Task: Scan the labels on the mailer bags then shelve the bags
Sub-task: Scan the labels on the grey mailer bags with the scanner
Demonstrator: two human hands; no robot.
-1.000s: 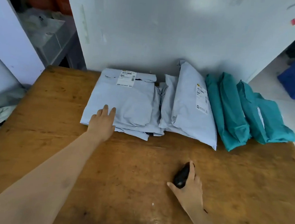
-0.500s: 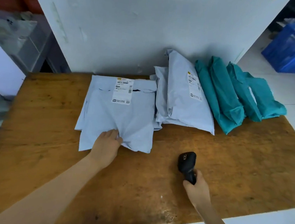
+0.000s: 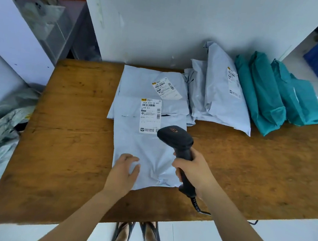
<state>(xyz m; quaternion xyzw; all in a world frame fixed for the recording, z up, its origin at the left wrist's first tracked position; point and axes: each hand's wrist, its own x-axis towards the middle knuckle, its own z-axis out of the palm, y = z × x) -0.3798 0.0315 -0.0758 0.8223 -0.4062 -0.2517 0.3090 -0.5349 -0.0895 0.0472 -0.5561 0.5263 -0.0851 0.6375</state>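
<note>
Head view: the front mailer bag (image 3: 148,148) lay flat in the middle of the desk (image 3: 67,132), its label (image 3: 150,116) face up at its far end. The left hand (image 3: 123,172) rested on that bag's near-left corner, fingers loosely bent, pressing it down. As far as I could make out, that grip closed on nothing. The right hand (image 3: 192,172), at the bag's near-right edge, had its grip wrapped fully round the handle of the scanner (image 3: 175,138). The scanner's head hung over the bag just right of the label. The scan step was in hand, I'd say, with shelving not yet begun.

Trouble? The scanner head covered the label's lower-right corner, so a low aim could miss the barcode strip near the label's top. Just beyond the bag lay a second grey bag (image 3: 138,80) with a second label (image 3: 166,87) showing, tilted, and a wide aim might read that one instead. Wrinkles by the right hand stopped short of the label and looked harmless.

Room: left of the bag, bare wood ran out to the desk's edge. Nearer than the bag, a band of wood lay before the front edge. Right of it was open wood, then leaning grey bags (image 3: 222,98) and teal bags (image 3: 264,96), back against the wall (image 3: 161,25). The coiled cable (image 3: 197,205) dropped over the front edge, near-right of the bag, and it could snag on a long reach.
</note>
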